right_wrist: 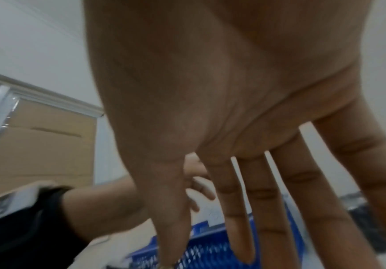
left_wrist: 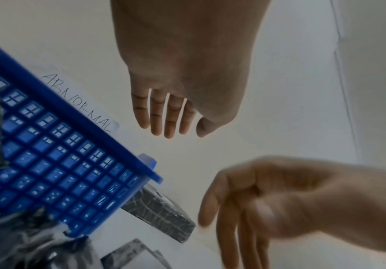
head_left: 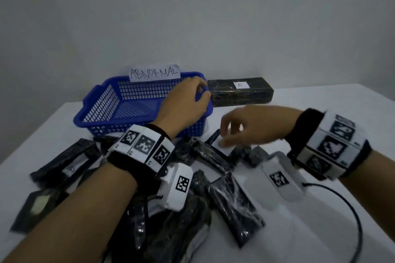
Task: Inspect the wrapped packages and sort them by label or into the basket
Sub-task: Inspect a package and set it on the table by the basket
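My left hand's fingers (left_wrist: pixel 157 116) hang straight and empty over the blue basket's (head_left: pixel 100 100) right rim. My right hand (head_left: pixel 245 128) reaches down, fingers spread loosely, just above the wrapped packages (head_left: pixel 233 205) heaped on the worktop (head_left: pixel 320 230); one labelled package (head_left: pixel 240 92) lies beside the basket.

Table (head_left: pixel 320 113) bare on right side. Packages (head_left: pixel 235 205) crowd near centre and left. Basket (head_left: pixel 102 111) blocks far left; long package (head_left: pixel 240 92) just beside its right end.
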The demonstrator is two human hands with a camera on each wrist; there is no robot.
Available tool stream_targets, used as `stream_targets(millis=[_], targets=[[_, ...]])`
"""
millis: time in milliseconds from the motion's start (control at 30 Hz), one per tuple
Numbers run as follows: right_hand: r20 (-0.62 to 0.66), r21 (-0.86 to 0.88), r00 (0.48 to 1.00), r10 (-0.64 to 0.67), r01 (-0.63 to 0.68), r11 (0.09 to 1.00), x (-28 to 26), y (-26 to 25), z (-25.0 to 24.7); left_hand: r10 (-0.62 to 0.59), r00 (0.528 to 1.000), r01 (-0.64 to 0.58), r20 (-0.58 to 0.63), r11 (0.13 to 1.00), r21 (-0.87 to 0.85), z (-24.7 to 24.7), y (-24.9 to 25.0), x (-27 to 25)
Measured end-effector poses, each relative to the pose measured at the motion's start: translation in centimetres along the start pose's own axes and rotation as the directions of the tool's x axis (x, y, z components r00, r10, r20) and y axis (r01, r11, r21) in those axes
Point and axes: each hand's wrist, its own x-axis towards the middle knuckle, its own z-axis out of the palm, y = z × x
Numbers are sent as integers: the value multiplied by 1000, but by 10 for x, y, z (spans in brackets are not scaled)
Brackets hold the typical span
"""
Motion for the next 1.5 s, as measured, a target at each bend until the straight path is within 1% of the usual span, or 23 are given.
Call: stream_targets(millis=[33,100,133,200,300,400,467,500,533,567,600,633,667,733,800,833,867,933,1000,1100,1200,1367,1500], targets=[[73,-36,997,1,1,999,-8,-6,11,6,1000,-6,-12,1000,-16,-3,3,-8],[170,-135,985,22,1,991,-18,-15,34,1,1000,-2,-28,998,-56,-8,9,-25],[200,-176,979,38,-3,984,-21,-19,45,-6,1000,4,-27,997,-75,-9,12,-34],[207,-222,977,55,-8,975,-22,-22,62,-16,1000,13,-20,994,-107,-13,17,-46],[148,-199,988,33,-3,980,-29,-28,80,-15,1000,12,-20,992,-129,-18,21,-65],[43,-111,999,-32,37,993,-38,-29,79,-19,1000,16,-18,986,-166,-25,24,-79],[-85,-21,993,-85,84,996,-47,-26,66,-50,999,47,-4,965,-259,-32,22,-86],[-182,46,975,-126,136,990,-52,-23,59,-86,996,91,29,943,-319,-34,21,-90],[-313,122,933,-177,224,967,-55,-21,52,-130,988,152,85,916,-371,-37,19,-95],[-462,198,859,-221,342,919,-58,-19,47,-168,974,217,152,889,-404,-38,17,-99],[-593,269,772,-230,459,847,-59,-17,43,-198,955,278,221,858,-431,-39,14,-102],[-679,325,700,-219,555,766,-59,-18,41,-218,937,327,273,819,-471,-39,13,-105],[-729,364,652,-206,625,691,-57,-18,40,-224,927,358,300,766,-535,-39,12,-106],[-766,413,609,-206,712,567,-49,-23,40,-209,933,358,292,612,-706,-43,13,-107],[-766,450,604,-221,749,486,-37,-28,43,-198,954,294,225,471,-832,-49,13,-104],[-757,473,613,-226,753,458,-33,-30,44,-205,963,250,176,430,-868,-52,12,-102],[-743,503,630,-224,748,433,-27,-33,44,-216,969,199,117,412,-889,-56,9,-100],[-712,583,675,-191,721,376,-16,-41,42,-226,974,105,3,440,-892,-60,1,-95],[-695,644,710,-115,686,339,-3,-51,37,-222,973,57,-67,509,-859,-63,-8,-92],[-679,676,732,-54,653,341,13,-63,24,-209,972,41,-109,604,-796,-65,-20,-90],[-659,692,751,-47,630,352,22,-64,14,-183,976,25,-121,643,-766,-71,-28,-89],[-665,687,746,-24,625,372,22,-67,0,-94,971,-96,-221,693,-715,-80,-25,-81],[-715,625,699,-26,655,424,14,-62,0,-36,964,-171,-265,680,-713,-79,-18,-73]])
